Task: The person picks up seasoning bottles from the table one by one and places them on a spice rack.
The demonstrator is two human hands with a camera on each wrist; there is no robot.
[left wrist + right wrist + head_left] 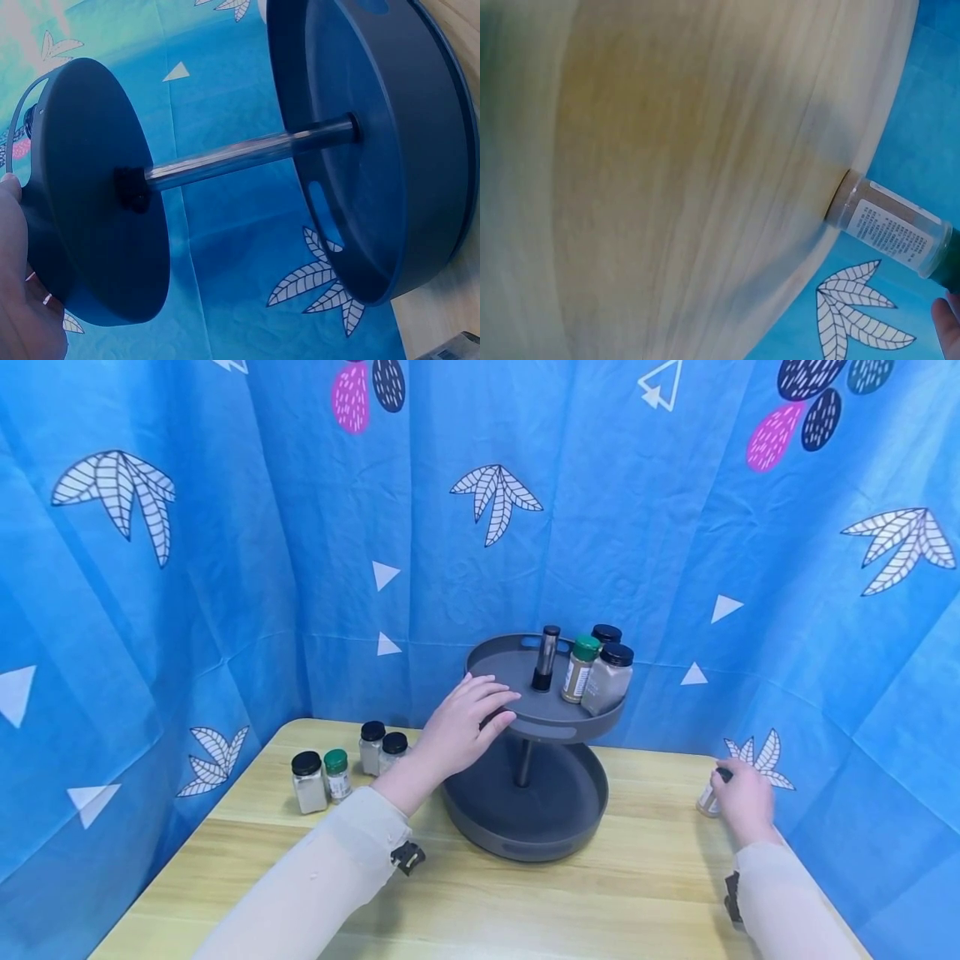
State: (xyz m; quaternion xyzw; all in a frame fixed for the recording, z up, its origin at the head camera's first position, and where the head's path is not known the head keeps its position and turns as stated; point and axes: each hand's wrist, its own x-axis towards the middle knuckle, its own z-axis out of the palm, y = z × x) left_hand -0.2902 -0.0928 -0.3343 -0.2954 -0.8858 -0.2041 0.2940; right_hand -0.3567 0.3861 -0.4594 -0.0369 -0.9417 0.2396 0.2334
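A dark grey two-tier turntable (525, 852) stands on the wooden table. My left hand (468, 722) rests at the left rim of the upper tier (97, 187), its fingers extended over the edge; part of that rim is hidden behind the hand. On this tier are a green-capped spice jar (577, 672) and two black-capped jars, the front one a wide jar (607, 681). At the table's far right my right hand (746, 802) holds a clear spice jar (889, 229) by its green cap (949, 262). Its base is at the table top near the edge.
Left of the turntable stand a black-capped jar (309, 785), a green-capped jar (337, 777) and two more black-capped jars (371, 752), one partly behind my left forearm. The post (546, 660) rises through the upper tier. Blue patterned cloth (622, 527) surrounds the table.
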